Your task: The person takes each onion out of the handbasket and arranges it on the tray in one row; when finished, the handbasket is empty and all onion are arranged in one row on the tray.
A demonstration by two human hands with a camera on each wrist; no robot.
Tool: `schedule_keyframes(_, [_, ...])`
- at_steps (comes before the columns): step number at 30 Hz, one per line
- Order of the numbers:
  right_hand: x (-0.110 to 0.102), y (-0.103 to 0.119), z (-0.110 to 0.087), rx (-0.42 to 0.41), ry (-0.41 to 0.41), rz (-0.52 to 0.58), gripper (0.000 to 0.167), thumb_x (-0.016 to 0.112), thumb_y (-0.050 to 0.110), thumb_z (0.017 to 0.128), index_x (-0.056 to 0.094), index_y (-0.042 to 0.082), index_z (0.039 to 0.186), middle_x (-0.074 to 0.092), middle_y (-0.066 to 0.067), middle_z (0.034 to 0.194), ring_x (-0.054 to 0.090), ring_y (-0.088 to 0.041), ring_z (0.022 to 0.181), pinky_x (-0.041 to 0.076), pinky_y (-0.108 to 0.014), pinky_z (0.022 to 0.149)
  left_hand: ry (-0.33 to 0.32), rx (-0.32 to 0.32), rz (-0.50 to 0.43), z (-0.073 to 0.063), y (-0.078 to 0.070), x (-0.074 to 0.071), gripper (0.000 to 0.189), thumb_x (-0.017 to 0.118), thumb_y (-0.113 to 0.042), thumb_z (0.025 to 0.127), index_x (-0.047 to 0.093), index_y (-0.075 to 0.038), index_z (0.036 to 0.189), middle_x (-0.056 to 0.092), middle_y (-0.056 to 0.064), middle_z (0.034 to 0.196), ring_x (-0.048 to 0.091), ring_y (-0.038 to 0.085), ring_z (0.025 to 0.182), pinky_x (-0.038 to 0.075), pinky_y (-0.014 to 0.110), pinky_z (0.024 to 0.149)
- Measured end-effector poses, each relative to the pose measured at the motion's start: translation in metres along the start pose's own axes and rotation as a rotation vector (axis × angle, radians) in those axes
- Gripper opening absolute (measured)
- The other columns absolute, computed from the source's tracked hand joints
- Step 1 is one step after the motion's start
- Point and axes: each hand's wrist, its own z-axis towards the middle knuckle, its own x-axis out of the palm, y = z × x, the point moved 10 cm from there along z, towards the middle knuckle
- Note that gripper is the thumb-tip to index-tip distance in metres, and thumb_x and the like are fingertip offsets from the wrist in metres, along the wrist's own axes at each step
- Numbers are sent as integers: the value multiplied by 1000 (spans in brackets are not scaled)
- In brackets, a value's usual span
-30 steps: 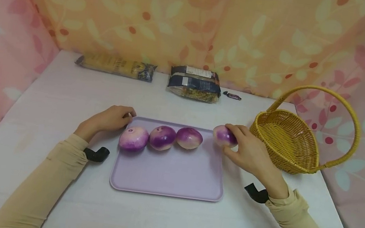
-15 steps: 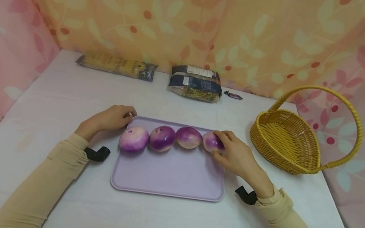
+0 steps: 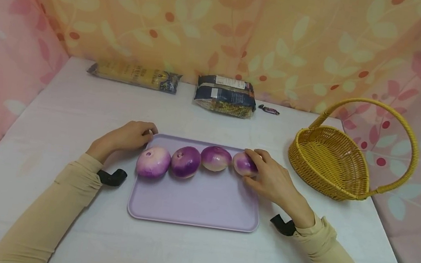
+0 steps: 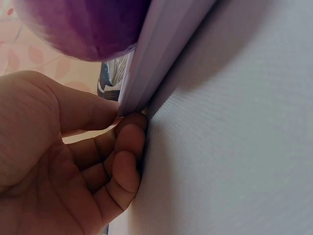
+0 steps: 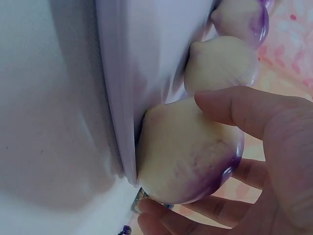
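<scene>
Several purple-and-white turnips stand in a row along the back of a lilac tray [image 3: 193, 204]. My right hand [image 3: 273, 176] grips the rightmost turnip [image 3: 245, 164], which sits on the tray near its back right corner. In the right wrist view the thumb lies across that turnip [image 5: 186, 152] and the fingers curl round its far side. At the tray's back left corner my left hand [image 3: 131, 136] pinches the rim between thumb and curled fingers, as the left wrist view shows. Beside that hand is the leftmost turnip [image 3: 153, 162]. Two more turnips, a darker one [image 3: 185, 162] and another [image 3: 216, 158], stand between.
A yellow wicker basket [image 3: 329, 163] with a tall handle stands right of the tray. Along the back lie a yellow packet [image 3: 134, 76], a dark-banded packet [image 3: 225, 96] and a small wrapped candy [image 3: 269, 110]. Patterned curtains surround the white table.
My right hand has brought its turnip leftward from beyond the tray's right edge to the end of the row. The other turnips have shifted slightly. My left hand stays at the corner.
</scene>
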Motion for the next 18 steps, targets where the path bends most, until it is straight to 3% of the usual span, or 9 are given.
schedule_keyframes(13, [-2,1,2,-1,12,-4,73,76,35,81,45,18,145,49,-17,141,59,-36,116,53,-56,83,-6,6,-9,-4,-2,0,24,48,-7,96,62,1,114,68,18,94,59,23,81,48,37,74])
schedule_keyframes(18, [-14,-6,4,19,15,16,71,68,45,87,43,18,147,47,-18,145,53,-40,126,47,-60,95,1,8,-2,-4,-4,-1,25,48,-8,96,62,1,115,68,17,94,60,22,80,48,36,73])
